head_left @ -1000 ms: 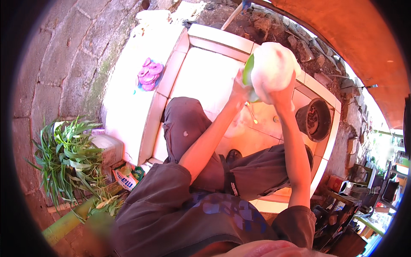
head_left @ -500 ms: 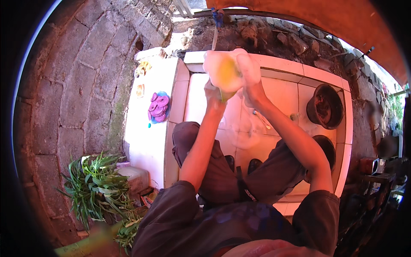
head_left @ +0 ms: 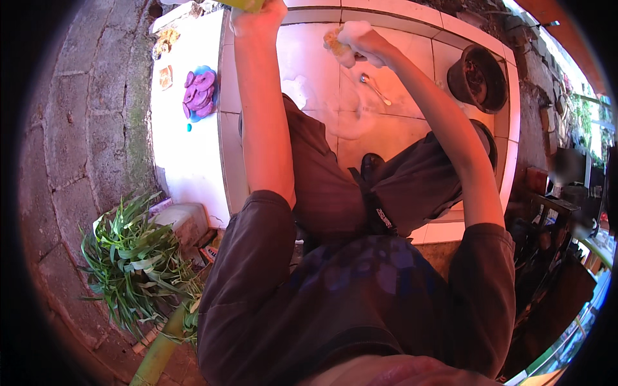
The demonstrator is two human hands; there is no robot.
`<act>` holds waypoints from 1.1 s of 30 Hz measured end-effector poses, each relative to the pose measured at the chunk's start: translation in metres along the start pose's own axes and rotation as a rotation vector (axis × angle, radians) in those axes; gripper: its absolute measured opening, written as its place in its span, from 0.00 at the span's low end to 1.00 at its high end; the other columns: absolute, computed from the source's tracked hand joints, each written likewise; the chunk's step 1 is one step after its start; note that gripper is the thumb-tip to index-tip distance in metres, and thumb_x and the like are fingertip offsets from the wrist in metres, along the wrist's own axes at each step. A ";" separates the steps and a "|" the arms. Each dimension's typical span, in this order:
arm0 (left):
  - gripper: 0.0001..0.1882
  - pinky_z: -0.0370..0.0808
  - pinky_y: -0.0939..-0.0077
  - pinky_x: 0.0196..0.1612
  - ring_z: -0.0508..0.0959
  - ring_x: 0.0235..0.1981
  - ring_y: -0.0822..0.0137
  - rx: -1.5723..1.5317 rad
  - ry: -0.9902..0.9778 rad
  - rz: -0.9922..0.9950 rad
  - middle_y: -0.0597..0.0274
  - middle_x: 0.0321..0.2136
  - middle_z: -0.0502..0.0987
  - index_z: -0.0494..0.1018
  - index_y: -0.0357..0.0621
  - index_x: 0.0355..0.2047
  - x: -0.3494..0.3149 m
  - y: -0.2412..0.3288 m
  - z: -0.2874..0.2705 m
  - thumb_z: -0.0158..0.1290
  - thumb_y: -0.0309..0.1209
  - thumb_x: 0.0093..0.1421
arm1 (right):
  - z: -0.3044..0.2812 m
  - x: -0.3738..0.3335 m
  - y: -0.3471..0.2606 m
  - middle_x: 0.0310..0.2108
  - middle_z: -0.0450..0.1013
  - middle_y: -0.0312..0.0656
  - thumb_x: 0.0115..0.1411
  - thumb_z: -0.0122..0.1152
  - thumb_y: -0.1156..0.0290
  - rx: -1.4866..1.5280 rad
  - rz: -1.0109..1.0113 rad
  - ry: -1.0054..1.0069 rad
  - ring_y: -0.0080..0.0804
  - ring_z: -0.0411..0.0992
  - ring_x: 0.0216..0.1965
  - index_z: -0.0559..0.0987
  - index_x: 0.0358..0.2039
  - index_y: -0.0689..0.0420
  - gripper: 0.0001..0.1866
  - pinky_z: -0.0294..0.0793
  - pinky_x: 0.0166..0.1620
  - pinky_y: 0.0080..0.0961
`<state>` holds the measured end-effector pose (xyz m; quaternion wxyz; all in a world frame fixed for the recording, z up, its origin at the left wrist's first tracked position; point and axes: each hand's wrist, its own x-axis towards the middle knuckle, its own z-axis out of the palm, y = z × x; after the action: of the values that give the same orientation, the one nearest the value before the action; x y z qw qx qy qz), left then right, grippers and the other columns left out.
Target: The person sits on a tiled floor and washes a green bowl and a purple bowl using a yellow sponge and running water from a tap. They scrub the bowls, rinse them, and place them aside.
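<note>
Sponge (head_left: pixel 332 44): likely soft, light, slippery; I'd grip its right side
Right hand (head_left: pixel 369 45): holding it
Left hand (head_left: pixel 259 22): holding green item (head_left: pixel 247 4), mostly cut off

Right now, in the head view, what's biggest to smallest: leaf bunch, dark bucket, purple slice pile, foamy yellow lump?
1. Leaf bunch
2. Dark bucket
3. Purple slice pile
Unsure: foamy yellow lump; suds partly cover it.
</note>
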<state>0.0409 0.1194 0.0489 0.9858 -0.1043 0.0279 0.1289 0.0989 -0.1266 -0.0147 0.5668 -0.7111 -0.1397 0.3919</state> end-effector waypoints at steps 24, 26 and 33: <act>0.16 0.81 0.61 0.52 0.80 0.51 0.55 -0.068 0.044 0.258 0.52 0.50 0.81 0.75 0.38 0.53 0.001 0.027 0.006 0.46 0.34 0.73 | -0.011 0.120 0.087 0.18 0.64 0.34 0.55 0.57 0.74 0.390 -0.160 0.516 0.25 0.62 0.19 0.73 0.21 0.51 0.07 0.60 0.22 0.27; 0.16 0.82 0.60 0.51 0.80 0.51 0.54 -0.097 0.066 0.207 0.51 0.49 0.81 0.75 0.38 0.53 0.009 0.024 -0.001 0.47 0.34 0.73 | -0.020 0.138 0.007 0.17 0.65 0.36 0.56 0.54 0.73 0.446 -0.300 0.390 0.25 0.62 0.19 0.72 0.19 0.53 0.09 0.60 0.23 0.27; 0.14 0.83 0.63 0.48 0.81 0.48 0.56 -0.039 0.013 0.048 0.54 0.47 0.82 0.77 0.42 0.51 0.032 0.010 -0.007 0.51 0.35 0.70 | -0.012 0.156 -0.220 0.19 0.67 0.34 0.58 0.57 0.61 -0.117 -0.737 0.386 0.24 0.64 0.19 0.75 0.23 0.57 0.13 0.63 0.26 0.27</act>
<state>0.0694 0.1355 0.0371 0.9800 -0.1235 0.0341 0.1524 0.2638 0.0357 0.1251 0.6433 -0.7050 -0.2982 0.0137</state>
